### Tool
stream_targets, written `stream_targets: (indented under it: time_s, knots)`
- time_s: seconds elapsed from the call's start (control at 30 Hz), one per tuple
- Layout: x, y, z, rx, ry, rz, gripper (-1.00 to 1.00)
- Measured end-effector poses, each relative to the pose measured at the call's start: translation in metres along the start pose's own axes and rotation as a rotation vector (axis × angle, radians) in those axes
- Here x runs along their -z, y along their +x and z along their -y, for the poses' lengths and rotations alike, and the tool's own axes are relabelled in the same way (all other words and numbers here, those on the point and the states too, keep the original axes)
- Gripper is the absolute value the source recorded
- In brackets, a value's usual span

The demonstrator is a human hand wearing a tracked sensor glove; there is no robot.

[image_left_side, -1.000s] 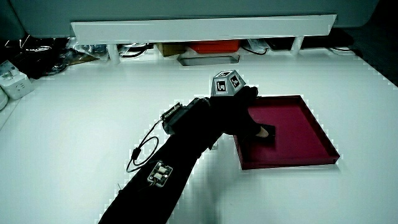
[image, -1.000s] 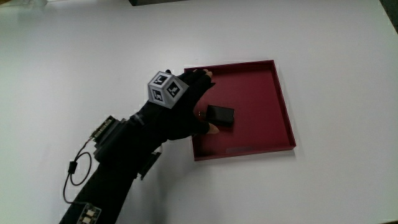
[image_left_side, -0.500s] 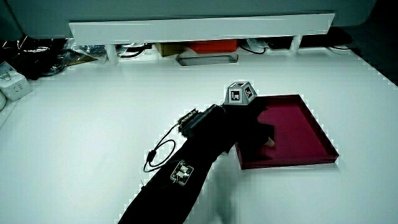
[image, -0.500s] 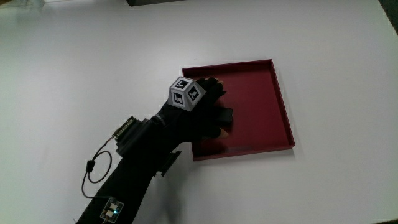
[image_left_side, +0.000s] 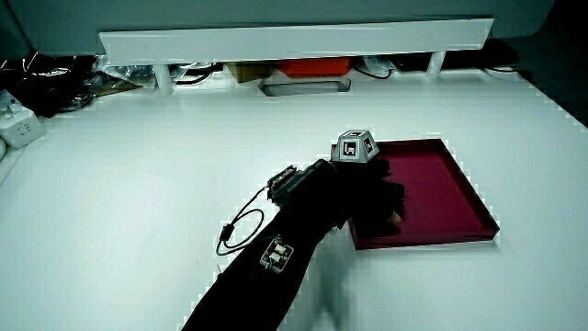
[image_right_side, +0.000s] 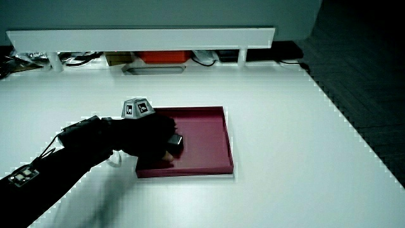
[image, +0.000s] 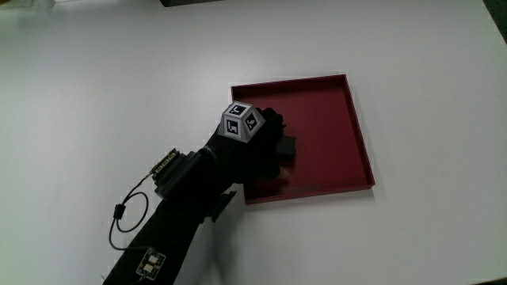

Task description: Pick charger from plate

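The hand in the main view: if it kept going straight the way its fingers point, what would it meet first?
Probably the charger, already at the fingers of the hand inside the red plate; contact itself is hidden.

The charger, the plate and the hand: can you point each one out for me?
charger [image: 287, 147], main view, its visible corner beside the fingers.
plate [image: 333, 127], main view, bare red floor.
hand [image: 257, 146], main view, the glove's back beside the cube.
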Motion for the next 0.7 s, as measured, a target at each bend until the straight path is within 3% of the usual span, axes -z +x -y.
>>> stream_targets:
  time_s: [0.27,0.37,0.7]
  knots:
    - [0.0036,0.0032,-0.0011,0.003,-0.012,-0.007,0.00]
    - [0.0058,0.0026,-0.0020,0.013,-0.004,0.012,0.16]
    - [0.0025,0.0080,0.0030,0.065,0.059,-0.006,0.68]
